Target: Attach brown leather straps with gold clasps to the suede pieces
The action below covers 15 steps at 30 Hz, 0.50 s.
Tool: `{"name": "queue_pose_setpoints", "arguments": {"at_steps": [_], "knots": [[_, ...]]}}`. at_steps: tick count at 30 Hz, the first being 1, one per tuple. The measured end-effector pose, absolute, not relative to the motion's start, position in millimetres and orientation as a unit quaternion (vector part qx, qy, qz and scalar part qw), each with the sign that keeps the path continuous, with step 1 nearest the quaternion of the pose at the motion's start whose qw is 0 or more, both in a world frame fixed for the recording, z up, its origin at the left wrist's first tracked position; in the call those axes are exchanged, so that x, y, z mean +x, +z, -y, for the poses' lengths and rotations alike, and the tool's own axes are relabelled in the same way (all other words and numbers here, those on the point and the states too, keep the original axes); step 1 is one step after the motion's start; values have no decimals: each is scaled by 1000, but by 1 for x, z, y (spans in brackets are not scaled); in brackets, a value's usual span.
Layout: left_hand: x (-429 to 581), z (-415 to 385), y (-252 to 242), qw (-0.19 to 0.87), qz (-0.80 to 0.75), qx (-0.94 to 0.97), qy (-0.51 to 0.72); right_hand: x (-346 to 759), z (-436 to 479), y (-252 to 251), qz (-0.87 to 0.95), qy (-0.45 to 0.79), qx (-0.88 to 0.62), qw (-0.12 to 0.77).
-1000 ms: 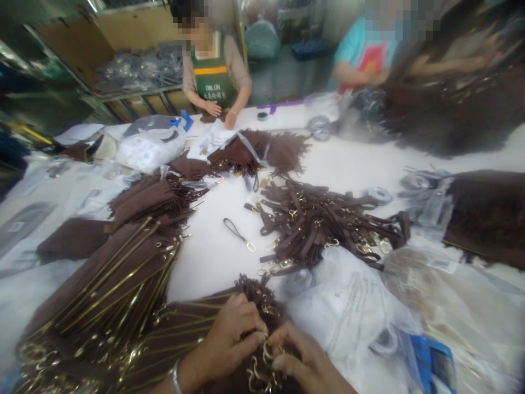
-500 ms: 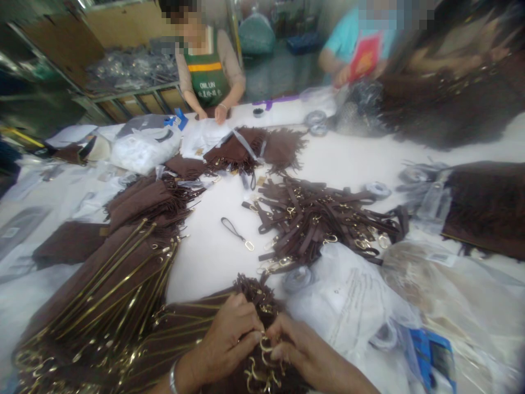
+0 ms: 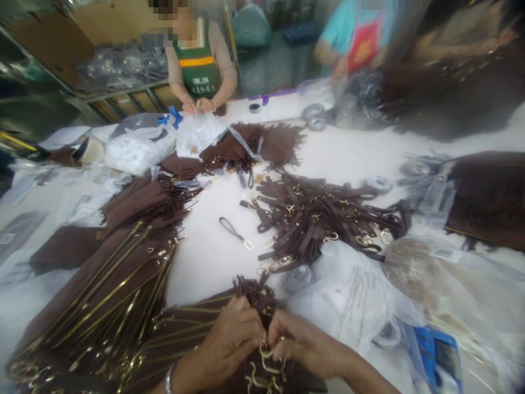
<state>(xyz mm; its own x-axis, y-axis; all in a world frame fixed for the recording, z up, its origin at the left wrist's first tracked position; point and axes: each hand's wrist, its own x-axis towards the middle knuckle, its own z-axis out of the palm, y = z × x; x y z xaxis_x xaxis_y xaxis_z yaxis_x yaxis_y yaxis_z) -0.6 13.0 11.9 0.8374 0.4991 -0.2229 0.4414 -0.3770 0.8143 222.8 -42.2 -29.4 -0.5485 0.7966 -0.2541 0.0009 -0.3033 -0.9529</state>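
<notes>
Low in the middle, my left hand (image 3: 233,335) and my right hand (image 3: 301,343) meet with bent fingers. Both pinch a small gold metal clasp (image 3: 266,350), mostly covered by the fingertips. More gold hooks (image 3: 262,377) hang just beneath, over dark brown fabric. A stack of brown pouches with gold zips (image 3: 188,314) lies under and left of my left hand. Brown fringe and strap ends (image 3: 252,287) stick out beyond the knuckles. One wrist strap with a gold clip (image 3: 235,232) lies alone on the white table (image 3: 197,268).
A heap of brown straps (image 3: 315,219) lies ahead on the right. Zipped pouches (image 3: 102,284) are stacked at left. A clear plastic bag (image 3: 348,295) and a blue device (image 3: 438,355) sit at right. Across the table, a person in a green apron (image 3: 200,65) handles white sheets.
My hands stay together at the clasp, with the right wrist slightly more bent. The view has shifted a little. The person opposite has moved both hands closer together over the white sheets.
</notes>
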Motion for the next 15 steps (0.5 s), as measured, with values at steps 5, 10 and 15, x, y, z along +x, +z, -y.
{"name": "queue_pose_setpoints", "arguments": {"at_steps": [5,10,15], "knots": [[0,-13,9,490,-291,821,39,224,43,-32,508,706,-401,287],[-5,-5,8,459,-299,833,82,229,61,-25,531,627,-502,271],[-12,9,5,285,-309,893,163,210,106,-38,569,574,-530,259]]}}
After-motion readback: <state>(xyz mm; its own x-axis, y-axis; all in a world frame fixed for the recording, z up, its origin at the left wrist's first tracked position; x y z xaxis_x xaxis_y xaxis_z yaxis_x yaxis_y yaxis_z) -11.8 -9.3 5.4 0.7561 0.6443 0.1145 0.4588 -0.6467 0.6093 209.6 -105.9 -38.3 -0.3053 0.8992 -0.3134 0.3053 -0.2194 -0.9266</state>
